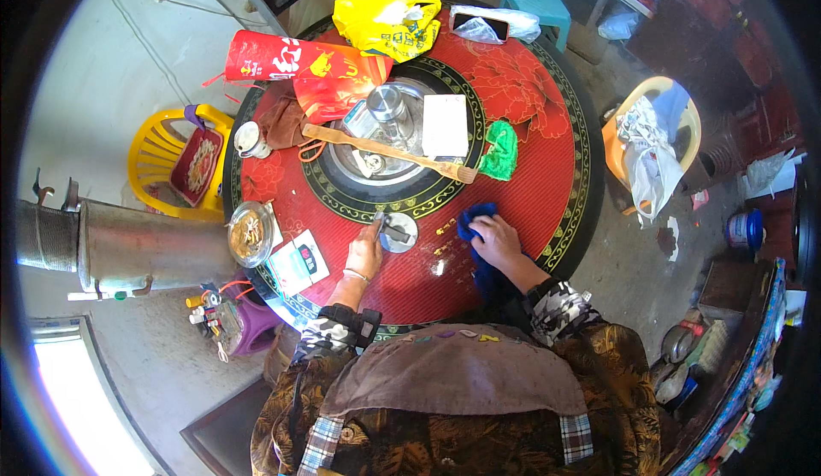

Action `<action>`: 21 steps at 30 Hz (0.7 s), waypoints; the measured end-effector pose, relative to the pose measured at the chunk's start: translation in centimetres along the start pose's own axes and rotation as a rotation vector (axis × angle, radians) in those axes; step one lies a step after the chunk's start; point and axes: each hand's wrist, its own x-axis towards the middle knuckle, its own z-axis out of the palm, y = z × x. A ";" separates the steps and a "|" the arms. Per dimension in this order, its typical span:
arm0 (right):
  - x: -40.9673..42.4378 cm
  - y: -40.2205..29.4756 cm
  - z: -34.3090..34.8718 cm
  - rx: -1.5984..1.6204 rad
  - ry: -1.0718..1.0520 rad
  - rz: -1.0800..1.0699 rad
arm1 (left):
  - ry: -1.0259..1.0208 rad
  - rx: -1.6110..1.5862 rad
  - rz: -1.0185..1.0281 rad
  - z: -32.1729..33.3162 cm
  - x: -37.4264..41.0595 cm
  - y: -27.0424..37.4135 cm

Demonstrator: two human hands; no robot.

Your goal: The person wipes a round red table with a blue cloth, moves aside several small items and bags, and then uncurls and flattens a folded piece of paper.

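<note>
My left hand (pixel 365 251) is at the near side of the round table, its fingers closed at the edge of a small round pale dish (pixel 410 225). A dark piece (pixel 398 235) lies across that dish, and what it is I cannot tell. To the right, my right hand (pixel 498 240) presses a dark blue cloth (pixel 470 219) against the red tabletop (pixel 417 290). Part of the cloth hangs below my wrist. Yellowish crumbs (pixel 444 226) and a wet, shiny spot (pixel 439 267) lie between the hands.
A wooden back scratcher (pixel 385 145) spans the central turntable beside a glass jar (pixel 392 117) and white box (pixel 444 125). A green cloth (pixel 500 151) lies right of it. A glass ashtray (pixel 250 233) and stovepipe (pixel 154 245) are left. Red (pixel 308 59) and yellow bags (pixel 385 24) lie at the far side.
</note>
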 end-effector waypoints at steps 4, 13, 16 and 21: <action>3.1 -5.3 1.5 0.105 0.124 -0.180 | -0.061 -0.055 0.127 1.4 0.0 1.8; -2.9 -1.4 3.5 -0.129 -0.354 -0.537 | -0.026 0.002 -0.094 1.2 -1.3 -1.4; -5.4 1.1 0.9 -0.136 -0.333 -0.476 | 0.074 -0.339 -0.312 0.0 0.2 -0.7; -7.4 3.4 0.2 -0.142 -0.126 -0.302 | 0.142 -0.309 -0.161 -1.3 5.8 4.8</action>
